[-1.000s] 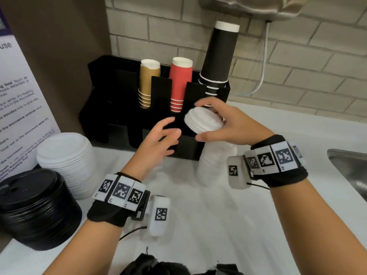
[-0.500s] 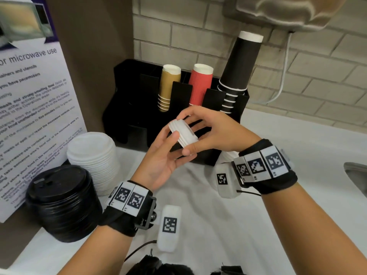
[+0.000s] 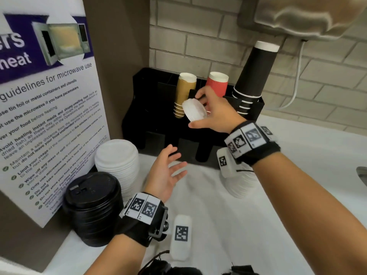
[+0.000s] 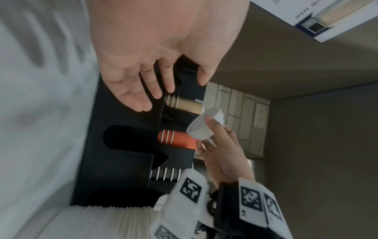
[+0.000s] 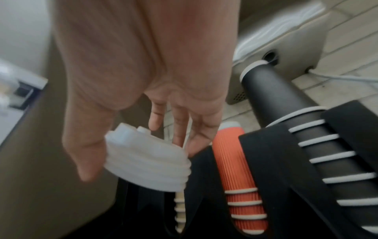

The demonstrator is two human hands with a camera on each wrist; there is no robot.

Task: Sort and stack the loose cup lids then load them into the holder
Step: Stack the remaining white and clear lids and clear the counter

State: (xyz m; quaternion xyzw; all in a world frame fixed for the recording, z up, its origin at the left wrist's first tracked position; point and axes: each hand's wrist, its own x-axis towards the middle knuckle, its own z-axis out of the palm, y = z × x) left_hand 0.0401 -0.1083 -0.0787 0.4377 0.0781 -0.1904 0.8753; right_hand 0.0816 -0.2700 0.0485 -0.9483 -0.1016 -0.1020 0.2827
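Legibly, our poster (image 3: 45,120) reads "guidelines for microwave use"; black plastic holder (image 3: 158,116) houses paper cups; right hand (image 3: 216,114) grips small stacked white lids (image 3: 194,112); left hand (image 3: 164,175) slack, empty.

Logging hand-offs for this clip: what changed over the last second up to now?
The left hand let go of the small stack of white lids and dropped back, open. The right hand alone carried it up toward the black holder. The lid stacks on the counter stayed put.
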